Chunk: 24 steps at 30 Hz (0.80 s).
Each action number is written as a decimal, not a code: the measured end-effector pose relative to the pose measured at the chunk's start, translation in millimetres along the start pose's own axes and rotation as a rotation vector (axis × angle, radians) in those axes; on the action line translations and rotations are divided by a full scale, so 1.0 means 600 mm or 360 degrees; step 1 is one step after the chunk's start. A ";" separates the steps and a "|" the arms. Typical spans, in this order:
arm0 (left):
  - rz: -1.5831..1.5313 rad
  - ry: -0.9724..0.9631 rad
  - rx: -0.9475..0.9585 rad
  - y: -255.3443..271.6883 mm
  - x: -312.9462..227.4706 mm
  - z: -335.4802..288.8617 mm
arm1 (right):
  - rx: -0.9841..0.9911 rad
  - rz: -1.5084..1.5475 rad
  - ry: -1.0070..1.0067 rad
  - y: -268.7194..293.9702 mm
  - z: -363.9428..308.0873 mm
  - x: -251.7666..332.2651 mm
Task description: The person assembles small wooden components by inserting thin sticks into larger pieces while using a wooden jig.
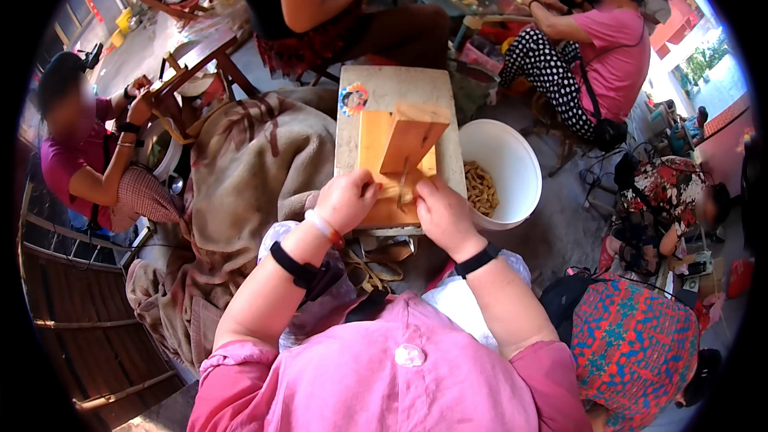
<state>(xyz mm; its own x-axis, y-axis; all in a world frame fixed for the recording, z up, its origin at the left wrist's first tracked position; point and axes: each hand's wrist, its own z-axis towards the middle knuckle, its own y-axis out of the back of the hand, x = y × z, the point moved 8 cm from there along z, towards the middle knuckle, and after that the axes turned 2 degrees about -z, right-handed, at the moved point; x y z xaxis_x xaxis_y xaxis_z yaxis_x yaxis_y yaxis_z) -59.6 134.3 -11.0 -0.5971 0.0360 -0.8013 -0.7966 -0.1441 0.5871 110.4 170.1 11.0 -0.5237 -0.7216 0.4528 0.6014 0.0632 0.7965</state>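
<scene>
1. Left hand (350,198) curls in, near-left of the upright wooden block (414,138); right hand (445,212), also curled, sits near-right. Whether either grips anything, I can't tell.
2. Danger here: a slip could push fingertips against the narrow metal-looking piece (404,173) near the block's base, possibly sharp.
3. Beneath the block, smooth yellowish board (374,140)!
4. Right of it, round white bucket (522,184), knobbly tan strips (478,190).
5. Left, soft rumpled blanket (248,156).
</scene>
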 end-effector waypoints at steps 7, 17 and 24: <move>-0.0945 0.0283 0.0522 -0.029 -0.033 -0.073 | -0.0338 -0.0556 -0.0217 0.129 -0.042 -0.078; -0.1543 0.0436 0.1071 -0.090 -0.072 -0.146 | -0.0093 -0.0003 0.0560 0.093 -0.111 0.142; -0.2565 0.0394 0.0522 -0.067 -0.017 -0.134 | -0.0033 -0.0092 0.0712 0.074 -0.117 0.138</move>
<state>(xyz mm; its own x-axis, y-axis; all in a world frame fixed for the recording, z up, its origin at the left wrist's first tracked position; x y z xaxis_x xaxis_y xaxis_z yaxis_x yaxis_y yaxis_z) -14.2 60.3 -35.5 0.8065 -0.2205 -0.5485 -0.5446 0.0841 -0.8345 136.0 64.7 55.7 -0.2472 -0.9508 0.1865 0.5933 0.0036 0.8050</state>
